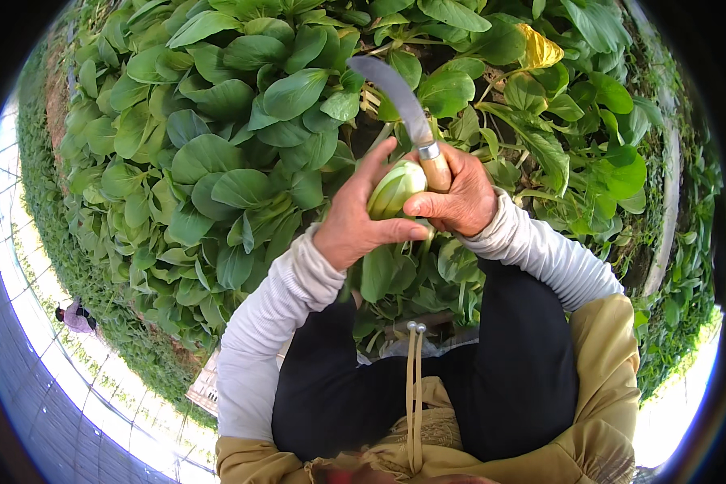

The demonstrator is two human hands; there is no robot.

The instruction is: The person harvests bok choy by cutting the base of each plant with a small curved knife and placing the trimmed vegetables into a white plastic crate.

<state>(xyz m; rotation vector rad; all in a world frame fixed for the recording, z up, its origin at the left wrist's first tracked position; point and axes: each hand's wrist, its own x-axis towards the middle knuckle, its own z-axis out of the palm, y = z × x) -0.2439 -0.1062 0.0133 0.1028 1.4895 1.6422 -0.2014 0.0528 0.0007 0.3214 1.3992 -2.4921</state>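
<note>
Between my two hands is a head of bok choy (397, 189), its pale green base turned up and its leaves hanging below. My left hand (366, 212) cups it from the left, thumb reaching across underneath and fingers pointing up. On the other side, my right hand (460, 196) grips the wooden handle of a sickle-shaped knife (404, 97), with its curved steel blade pointing up and to the left, away from me. The right thumb also presses against the bok choy base. The right fingers are partly hidden behind the handle and the vegetable.
Dense growing bok choy plants (218, 157) fill the ground ahead and left. A yellowed leaf (539, 47) stands at upper right. Along the right runs a pale bed edging (671, 199). A light plastic crate (206, 384) sits by my left elbow. Far left, another person (77, 317) is visible.
</note>
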